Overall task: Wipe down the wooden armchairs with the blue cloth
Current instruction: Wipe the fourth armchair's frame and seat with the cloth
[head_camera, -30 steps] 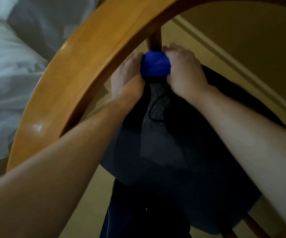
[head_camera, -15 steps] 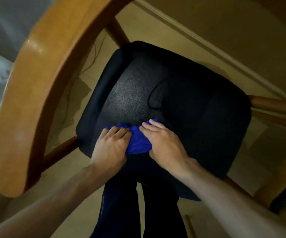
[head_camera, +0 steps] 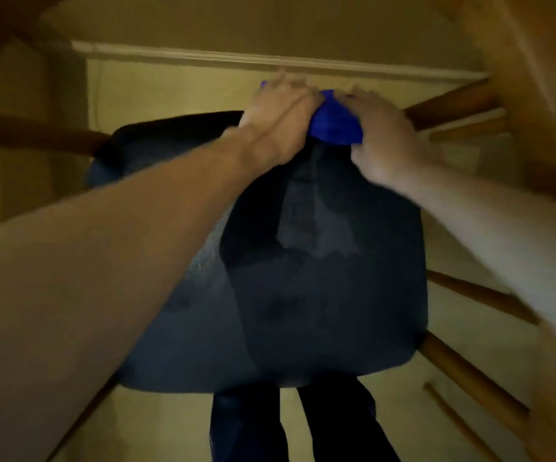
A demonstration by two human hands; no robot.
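Two dark trouser legs (head_camera: 303, 425) nearest me, then the armchair's black seat cushion (head_camera: 320, 278) with its wooden rails (head_camera: 470, 378) at the sides. At the far edge I see my left hand (head_camera: 278, 123) and right hand (head_camera: 381, 135) pressing on the bunched blue cloth (head_camera: 335, 123); blur hides whether my fingers curl round it. Beyond runs a pale baseboard (head_camera: 203, 56).

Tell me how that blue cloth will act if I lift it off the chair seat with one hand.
The blue cloth looks bunched between the left hand and right hand, so it is probably soft and floppy. It would likely sag and unfold. Being small beside the seat, it seems light. The blurred picture hides whether it is damp.
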